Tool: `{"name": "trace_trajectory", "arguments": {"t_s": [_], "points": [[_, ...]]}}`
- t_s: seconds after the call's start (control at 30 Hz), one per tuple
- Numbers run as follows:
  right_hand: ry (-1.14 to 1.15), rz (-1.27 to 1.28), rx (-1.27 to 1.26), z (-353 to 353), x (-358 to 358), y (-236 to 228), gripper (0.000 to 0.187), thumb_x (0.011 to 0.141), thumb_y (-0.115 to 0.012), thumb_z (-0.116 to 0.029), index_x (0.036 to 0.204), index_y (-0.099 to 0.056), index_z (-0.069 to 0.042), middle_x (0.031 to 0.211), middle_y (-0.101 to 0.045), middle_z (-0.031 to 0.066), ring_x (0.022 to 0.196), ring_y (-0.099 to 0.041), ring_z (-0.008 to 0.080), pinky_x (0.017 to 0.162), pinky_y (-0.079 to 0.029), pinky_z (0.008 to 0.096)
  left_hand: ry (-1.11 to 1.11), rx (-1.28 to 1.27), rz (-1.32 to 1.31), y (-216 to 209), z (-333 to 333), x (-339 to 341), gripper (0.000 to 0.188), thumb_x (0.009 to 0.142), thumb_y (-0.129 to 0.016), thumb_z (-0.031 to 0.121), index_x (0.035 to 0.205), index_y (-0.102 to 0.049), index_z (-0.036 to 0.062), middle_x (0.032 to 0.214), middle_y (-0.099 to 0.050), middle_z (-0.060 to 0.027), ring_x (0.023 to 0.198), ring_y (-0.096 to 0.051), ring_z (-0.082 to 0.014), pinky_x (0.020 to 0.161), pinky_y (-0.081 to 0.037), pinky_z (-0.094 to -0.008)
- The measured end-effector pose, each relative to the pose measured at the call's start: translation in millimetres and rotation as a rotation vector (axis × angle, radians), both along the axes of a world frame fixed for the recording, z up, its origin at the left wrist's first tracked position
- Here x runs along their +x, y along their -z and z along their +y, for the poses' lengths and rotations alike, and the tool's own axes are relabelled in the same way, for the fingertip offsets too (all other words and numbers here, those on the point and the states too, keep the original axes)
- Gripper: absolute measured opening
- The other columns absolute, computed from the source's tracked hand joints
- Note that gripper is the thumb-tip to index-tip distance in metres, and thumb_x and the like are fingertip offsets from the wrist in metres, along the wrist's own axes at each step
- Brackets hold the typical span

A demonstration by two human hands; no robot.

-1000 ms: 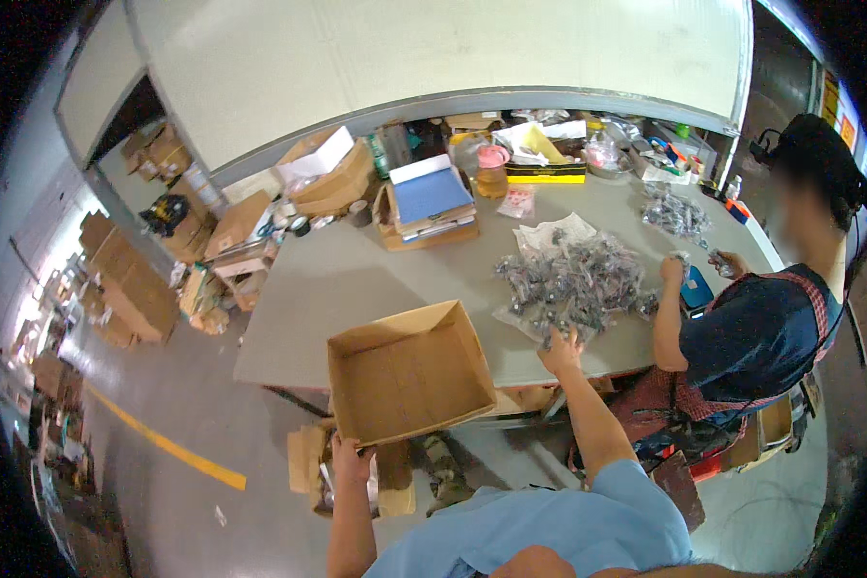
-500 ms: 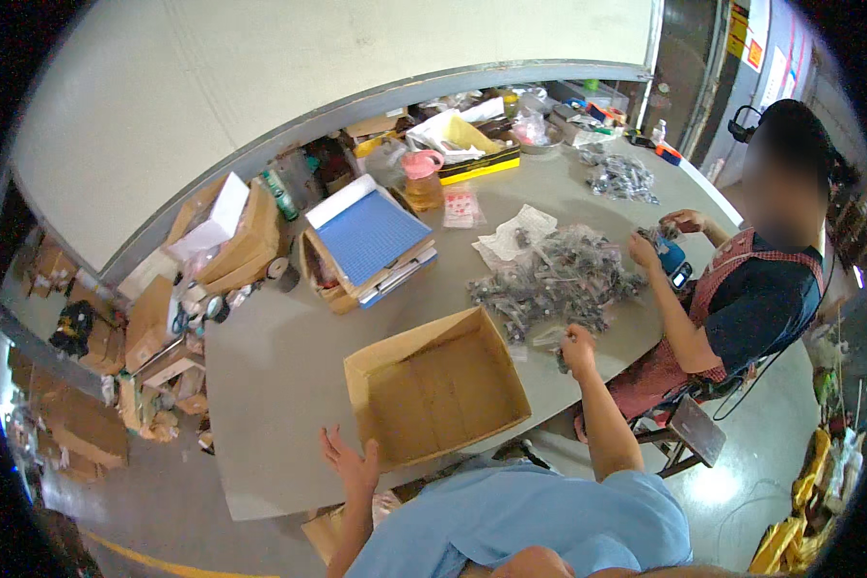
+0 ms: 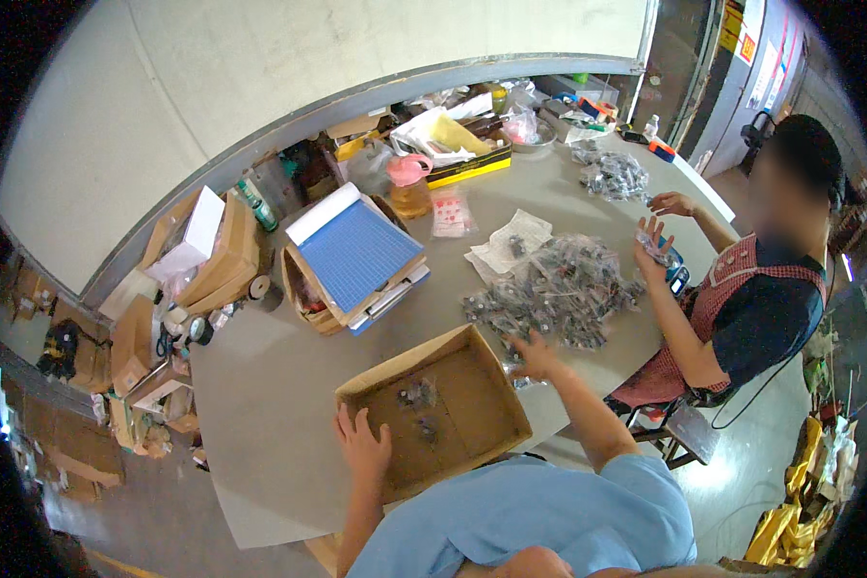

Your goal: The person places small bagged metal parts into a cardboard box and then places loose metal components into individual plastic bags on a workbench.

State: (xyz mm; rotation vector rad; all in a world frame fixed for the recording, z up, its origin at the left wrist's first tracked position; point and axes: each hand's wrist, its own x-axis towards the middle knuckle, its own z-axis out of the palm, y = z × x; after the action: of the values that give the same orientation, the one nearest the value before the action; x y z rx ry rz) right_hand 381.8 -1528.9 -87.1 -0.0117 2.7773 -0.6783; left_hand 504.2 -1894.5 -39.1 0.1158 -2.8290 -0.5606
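Note:
An open cardboard box sits at the table's near edge in front of me, with small clear bags of dark parts lying on its bottom. My left hand is open, fingers spread, against the box's left wall. Just beyond the box's right side, my right hand reaches to the near edge of a heap of small clear bags; its fingers are apart and I see nothing held in them. A white crumpled sheet lies partly under the heap.
At the right a co-worker sits by the heap, hands raised, a small bag in one. A second bag pile lies farther back. Left of centre stand a blue clipboard on a box and a pink-lidded jug. Cartons crowd the left.
The small bag my right hand held is gone from it; bags now lie in the formerly bare box. My right hand has moved left to the heap's edge, my left onto the box wall.

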Motion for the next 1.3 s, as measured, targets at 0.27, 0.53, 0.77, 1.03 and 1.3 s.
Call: {"name": "trace_trajectory", "arguments": {"t_s": [0.27,0.53,0.77,1.03,1.3], "points": [[0.174,0.052,-0.083,-23.0,19.7,38.6,0.055,0.07,-0.067,-0.014,0.122,-0.05,-0.02,0.139,-0.025,0.0208,0.12,-0.039,0.0441,0.093,-0.042,0.0483,-0.116,-0.153,-0.123,-23.7,21.5,7.1,0.045,0.077,-0.065,0.023,0.116,-0.054,0.0066,0.141,-0.03,-0.0187,0.13,-0.025,-0.0418,0.104,-0.026,-0.0555],[0.389,0.306,-0.454,10.9,27.4,1.0,0.045,0.071,-0.059,-0.006,0.115,-0.053,-0.008,0.117,-0.047,0.0141,0.107,-0.045,0.0291,0.086,-0.04,0.0334,0.312,-0.031,-0.458,18.3,35.2,-14.1,0.051,0.073,-0.07,0.019,0.12,-0.051,0.0132,0.138,-0.033,-0.0184,0.129,-0.028,-0.0399,0.1,-0.03,-0.0604],[0.34,0.17,-1.0,1.6,0.5,-41.0,0.031,0.076,-0.051,0.0,0.106,-0.054,-0.004,0.094,-0.052,0.0033,0.075,-0.051,0.012,0.062,-0.041,0.0254,0.214,-0.115,-0.611,25.1,19.2,-48.0,0.046,0.07,-0.072,0.018,0.113,-0.057,0.0097,0.129,-0.039,-0.0194,0.121,-0.036,-0.0371,0.093,-0.039,-0.0512],[0.101,0.214,-0.867,-52.9,31.7,-49.4,0.025,0.074,-0.051,0.001,0.098,-0.056,-0.002,0.084,-0.052,0.0008,0.068,-0.047,0.0082,0.061,-0.04,0.0242,0.353,-0.332,-0.306,54.2,55.9,-67.4,0.049,0.077,-0.061,0.011,0.124,-0.052,0.0239,0.134,-0.038,-0.0149,0.125,-0.034,-0.0392,0.094,-0.037,-0.0573],[0.067,0.206,-0.819,-47.5,36.4,-47.3,0.026,0.076,-0.053,-0.002,0.101,-0.057,-0.002,0.084,-0.056,0.0045,0.074,-0.051,0.0119,0.067,-0.043,0.0267,0.168,-0.271,-0.402,44.6,34.9,-74.4,0.039,0.077,-0.06,0.006,0.115,-0.06,0.0172,0.131,-0.04,-0.0139,0.118,-0.039,-0.0347,0.091,-0.04,-0.0505]]}}
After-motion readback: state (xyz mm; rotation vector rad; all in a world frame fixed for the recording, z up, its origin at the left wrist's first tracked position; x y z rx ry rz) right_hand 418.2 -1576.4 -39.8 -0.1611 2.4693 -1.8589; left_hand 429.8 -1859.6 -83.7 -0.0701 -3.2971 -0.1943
